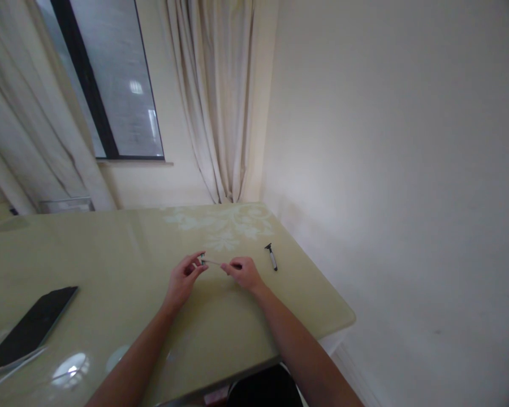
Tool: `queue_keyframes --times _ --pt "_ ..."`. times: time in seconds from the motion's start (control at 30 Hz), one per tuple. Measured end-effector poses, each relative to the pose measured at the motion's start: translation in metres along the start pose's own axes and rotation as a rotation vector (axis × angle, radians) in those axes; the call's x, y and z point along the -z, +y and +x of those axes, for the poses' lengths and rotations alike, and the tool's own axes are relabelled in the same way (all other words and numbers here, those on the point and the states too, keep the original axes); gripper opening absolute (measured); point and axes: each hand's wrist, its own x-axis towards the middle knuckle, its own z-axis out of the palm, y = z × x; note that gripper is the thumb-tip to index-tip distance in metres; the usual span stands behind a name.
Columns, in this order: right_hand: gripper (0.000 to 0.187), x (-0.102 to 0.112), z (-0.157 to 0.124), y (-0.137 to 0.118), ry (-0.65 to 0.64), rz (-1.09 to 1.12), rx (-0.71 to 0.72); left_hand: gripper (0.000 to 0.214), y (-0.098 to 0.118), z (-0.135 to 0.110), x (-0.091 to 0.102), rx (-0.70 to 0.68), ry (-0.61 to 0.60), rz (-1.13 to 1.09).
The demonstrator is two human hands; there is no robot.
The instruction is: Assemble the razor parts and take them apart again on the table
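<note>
My left hand [185, 276] pinches a small dark greenish piece [202, 259] between thumb and fingertips, just above the table [220, 333]. Its exact kind is too small to make out. From the closed fingers of my right hand [244, 272] a thin pale stick [213, 262] points left, its tip at or very near the small piece. Whether the two touch I cannot tell. To the right of my right hand lies a razor [272, 257] with a dark head and a grey and black handle.
A flat black panel [31, 328] lies at the left of the glossy table, with a clear plastic-like strip [14, 367] by it. Beyond the right edge stands a white wall [385, 169]. Curtains [220, 102] and a window [114, 79] are behind. A dark rounded thing [265, 390] shows below the front edge.
</note>
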Motion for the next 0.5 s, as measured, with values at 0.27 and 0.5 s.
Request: queue_keyframes --times 0.27,0.5 --pt "0.054 0.0011 0.0001 0.0016 0.029 -0.009 -0.013 0.053 0.0005 0.0001 -0.002 -0.009 0.004 -0.015" --pt "0.056 0.0018 -0.0007 0.0004 -0.01 0.01 0.014 0.053 0.0018 0.0005 -0.0016 0.001 -0.001 -0.013"
